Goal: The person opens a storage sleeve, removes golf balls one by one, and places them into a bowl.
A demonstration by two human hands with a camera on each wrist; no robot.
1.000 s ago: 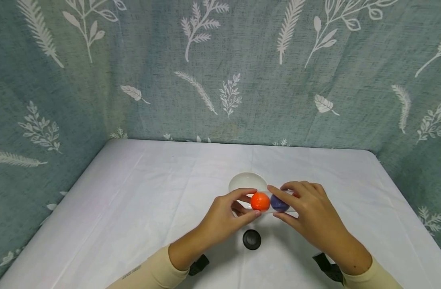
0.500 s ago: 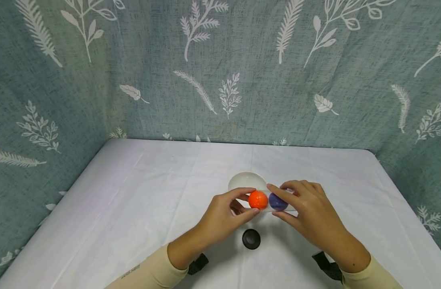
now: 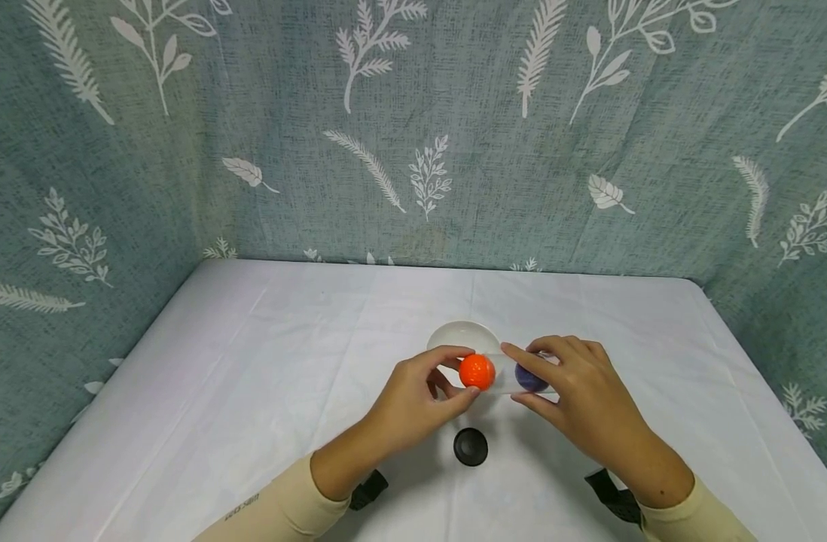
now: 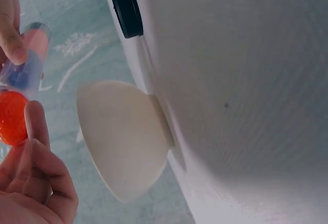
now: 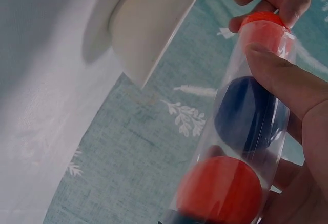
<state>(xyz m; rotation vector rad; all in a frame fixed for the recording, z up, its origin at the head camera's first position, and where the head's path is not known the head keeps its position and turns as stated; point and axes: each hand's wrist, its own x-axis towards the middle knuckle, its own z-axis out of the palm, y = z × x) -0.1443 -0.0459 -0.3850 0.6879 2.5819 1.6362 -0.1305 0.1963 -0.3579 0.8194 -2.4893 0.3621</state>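
In the head view, the left hand (image 3: 413,388) is pinching an orange ball (image 3: 477,373) between thumb and fingertips, and the right hand (image 3: 579,395) is curling its fingers round a clear tube (image 3: 505,370) lying sideways between the hands. A dark blue ball (image 3: 530,379) is sitting inside, near the right fingertips and apart from the orange one. A white bowl (image 3: 462,333) is standing just beyond the left hand, and a black cap (image 3: 471,447) is lying on the worktop (image 3: 318,361), nearer the person than both hands. In the left wrist view, the orange ball is resting at the tube's near end, the left thumb and fingers closing on its sides. In the right wrist view, the right thumb is pressing along the tube, while a red ball (image 5: 220,190) is lying deeper, past the blue one. If the left pinch is slipping on the smooth curve, the orange ball could drop; if the right hand is tipping the uncapped mouth downward, the blue ball could roll out; squeezing too hard might bend the thin-looking wall.
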